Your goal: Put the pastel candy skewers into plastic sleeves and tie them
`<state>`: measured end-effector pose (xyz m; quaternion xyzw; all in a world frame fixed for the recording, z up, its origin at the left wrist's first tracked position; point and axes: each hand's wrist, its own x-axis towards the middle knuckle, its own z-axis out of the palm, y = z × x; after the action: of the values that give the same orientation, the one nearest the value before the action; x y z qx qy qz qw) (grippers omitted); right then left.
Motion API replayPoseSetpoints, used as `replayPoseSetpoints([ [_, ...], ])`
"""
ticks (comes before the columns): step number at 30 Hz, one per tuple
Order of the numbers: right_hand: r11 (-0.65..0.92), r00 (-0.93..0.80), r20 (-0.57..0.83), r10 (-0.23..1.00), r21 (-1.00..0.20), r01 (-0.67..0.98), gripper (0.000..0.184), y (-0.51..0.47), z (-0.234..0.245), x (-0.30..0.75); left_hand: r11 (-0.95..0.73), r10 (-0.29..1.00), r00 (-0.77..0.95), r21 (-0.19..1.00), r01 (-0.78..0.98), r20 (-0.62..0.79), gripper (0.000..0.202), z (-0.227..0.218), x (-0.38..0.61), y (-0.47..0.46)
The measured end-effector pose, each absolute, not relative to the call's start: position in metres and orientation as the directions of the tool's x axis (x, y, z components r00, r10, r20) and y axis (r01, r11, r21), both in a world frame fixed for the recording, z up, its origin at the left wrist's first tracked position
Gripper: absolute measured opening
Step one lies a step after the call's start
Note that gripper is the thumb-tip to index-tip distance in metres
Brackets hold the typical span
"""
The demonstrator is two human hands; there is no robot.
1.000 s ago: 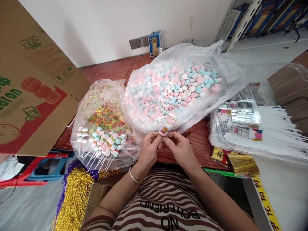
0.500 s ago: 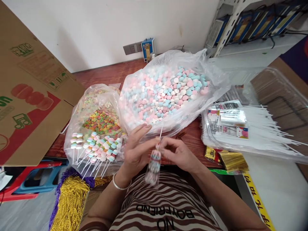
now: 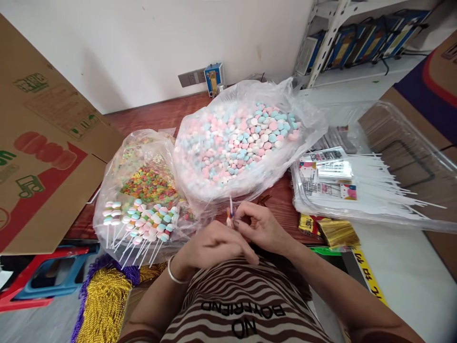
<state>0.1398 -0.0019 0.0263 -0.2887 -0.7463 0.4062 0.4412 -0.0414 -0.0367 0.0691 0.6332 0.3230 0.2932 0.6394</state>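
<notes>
Near the table's front edge, my right hand (image 3: 262,226) is closed in a pinch at the neck of a bagged marshmallow skewer, whose white stick (image 3: 231,206) points up past the fingertips. My left hand (image 3: 217,245), with a bracelet on the wrist, lies across the bag just below, its fingers curving around it and hiding the marshmallows. Left of it, several bare marshmallow skewers (image 3: 150,221) rest on a clear bag of colourful ring-shaped pieces (image 3: 150,186). Behind both hands lies a large plastic bag of pink, white and blue marshmallows (image 3: 250,138).
On the right is a clear tray (image 3: 314,207) of white sticks (image 3: 378,186), with gold twist ties (image 3: 337,232) in front of it. A tall cardboard box (image 3: 46,143) stands at the left. Gold bead strings (image 3: 103,305) hang below the table's edge.
My left hand has swung down and right across the bagged skewer, covering marshmallows that showed before. My right hand keeps its pinch at the neck. The view has shifted slightly.
</notes>
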Motion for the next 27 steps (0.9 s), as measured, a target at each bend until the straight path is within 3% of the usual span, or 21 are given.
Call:
replayPoseSetpoints([
  [2, 0.434, -0.464, 0.371, 0.805, -0.900, 0.033, 0.017, 0.000, 0.034, 0.144, -0.234, 0.756, 0.653, 0.915, 0.329, -0.041, 0.027, 0.057, -0.042, -0.034],
  [5, 0.414, -0.647, 0.325, 0.689, -0.910, -0.016, 0.016, -0.004, 0.043, 0.146, -0.453, 0.880, 0.409, 0.684, 0.572, 0.241, 0.042, 0.035, -0.043, -0.023],
  [8, 0.318, -0.716, 0.210, 0.665, -0.948, 0.017, 0.014, -0.003, 0.037, 0.139, -0.566, 0.779, 0.211, 0.519, 0.640, 0.590, 0.075, 0.024, -0.044, -0.016],
  [11, 0.268, -0.559, 0.183, 0.809, -0.961, 0.073, 0.014, 0.005, 0.029, 0.135, -0.721, 0.588, 0.283, 0.332, 0.609, 0.758, 0.090, 0.024, -0.041, -0.022],
  [12, 0.304, -0.478, 0.228, 0.848, -0.949, 0.088, 0.014, 0.007, 0.029, 0.135, -0.734, 0.582, 0.288, 0.340, 0.588, 0.760, 0.092, 0.025, -0.040, -0.026],
  [14, 0.464, -0.329, 0.406, 0.853, -0.878, 0.119, 0.010, 0.010, 0.033, 0.137, -0.654, 0.708, 0.157, 0.555, 0.513, 0.689, 0.093, 0.026, -0.039, -0.035],
  [16, 0.659, -0.320, 0.599, 0.734, -0.742, 0.121, 0.008, 0.008, 0.037, 0.136, -0.429, 0.894, -0.009, 0.862, 0.271, 0.448, 0.088, 0.027, -0.042, -0.045],
  [17, 0.735, -0.371, 0.664, 0.649, -0.673, 0.083, 0.013, 0.006, 0.037, 0.133, -0.293, 0.954, -0.026, 0.950, 0.103, 0.297, 0.089, 0.028, -0.046, -0.049],
  [19, 0.780, -0.507, 0.684, 0.525, -0.624, -0.035, 0.019, -0.002, 0.035, 0.120, -0.079, 0.996, 0.033, 0.985, -0.156, 0.085, 0.093, 0.030, -0.056, -0.060],
  [20, 0.743, -0.556, 0.648, 0.520, -0.665, -0.080, 0.017, -0.008, 0.031, 0.110, -0.022, 0.999, 0.044, 0.975, -0.221, 0.032, 0.095, 0.031, -0.062, -0.066],
  [22, 0.522, -0.631, 0.473, 0.615, -0.844, -0.124, 0.013, -0.019, 0.021, 0.085, -0.010, 1.000, -0.031, 0.971, -0.239, 0.003, 0.099, 0.034, -0.074, -0.082],
  [24, 0.122, -0.726, 0.194, 0.660, -0.981, -0.152, 0.016, -0.029, 0.009, 0.057, -0.052, 0.990, -0.138, 0.991, -0.122, 0.035, 0.099, 0.037, -0.086, -0.101],
  [26, -0.249, -0.857, -0.018, 0.514, -0.960, -0.129, 0.025, -0.038, -0.004, 0.030, -0.050, 0.986, -0.156, 0.995, 0.088, 0.063, 0.090, 0.042, -0.097, -0.123],
  [27, -0.335, -0.910, -0.063, 0.410, -0.938, -0.085, 0.031, -0.042, -0.010, 0.019, -0.026, 0.990, -0.134, 0.980, 0.199, 0.054, 0.083, 0.044, -0.103, -0.135],
])
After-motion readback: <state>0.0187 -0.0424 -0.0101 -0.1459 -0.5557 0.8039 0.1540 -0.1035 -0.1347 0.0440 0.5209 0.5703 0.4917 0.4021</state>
